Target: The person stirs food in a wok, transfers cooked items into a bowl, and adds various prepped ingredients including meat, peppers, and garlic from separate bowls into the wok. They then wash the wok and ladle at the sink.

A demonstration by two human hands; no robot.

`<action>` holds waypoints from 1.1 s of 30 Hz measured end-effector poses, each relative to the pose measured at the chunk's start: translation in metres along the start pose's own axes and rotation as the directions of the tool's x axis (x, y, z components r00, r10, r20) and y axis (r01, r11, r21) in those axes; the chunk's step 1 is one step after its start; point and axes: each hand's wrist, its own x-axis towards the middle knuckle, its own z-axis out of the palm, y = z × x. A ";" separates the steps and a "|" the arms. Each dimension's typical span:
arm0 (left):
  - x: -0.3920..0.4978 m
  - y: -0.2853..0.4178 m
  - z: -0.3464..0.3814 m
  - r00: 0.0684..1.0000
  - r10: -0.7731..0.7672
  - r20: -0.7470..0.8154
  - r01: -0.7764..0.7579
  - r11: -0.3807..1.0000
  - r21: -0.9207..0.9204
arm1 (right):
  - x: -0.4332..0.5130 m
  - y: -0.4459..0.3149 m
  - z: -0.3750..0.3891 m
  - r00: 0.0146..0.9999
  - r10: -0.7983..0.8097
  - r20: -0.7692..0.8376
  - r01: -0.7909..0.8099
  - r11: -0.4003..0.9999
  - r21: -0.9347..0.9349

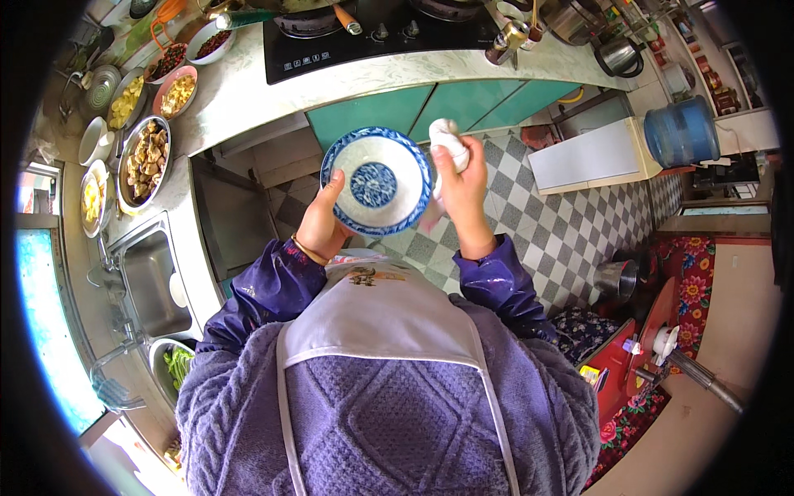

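Note:
A white porcelain bowl with a blue patterned rim and a blue medallion at its centre (pixel 406 164) is held up in front of my apron. My left hand (pixel 322 214) grips the bowl's left side, thumb over the rim and fingers hidden beneath. Just right of the bowl, my right hand (pixel 464 180) clutches a bunched white cloth (pixel 449 139), part of which hangs below, blurred. A small gap separates the cloth from the bowl's rim. The inside of the bowl holds nothing.
Ahead, the counter (pixel 229 99) carries a black gas stove (pixel 372 56) with pans. Bowls of food, including a metal dish of meat pieces (pixel 147 162), crowd the left, above a steel sink (pixel 152 273). A water-jug dispenser (pixel 586 155) stands right on the checkered floor (pixel 527 229).

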 end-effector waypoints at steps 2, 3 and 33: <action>-0.002 -0.006 0.012 0.978 0.170 -0.121 -0.146 0.971 0.188 | -0.005 -0.009 0.003 0.999 -0.029 0.021 0.033 0.977 -0.210; 0.001 -0.012 0.009 0.958 0.260 -0.118 -0.218 0.934 0.284 | -0.003 -0.012 0.012 0.940 -0.329 0.093 0.342 0.883 -0.322; 0.051 0.031 0.019 0.856 0.311 0.412 -0.516 0.507 0.690 | 0.030 -0.026 -0.004 0.408 -0.184 0.894 0.909 0.171 -0.380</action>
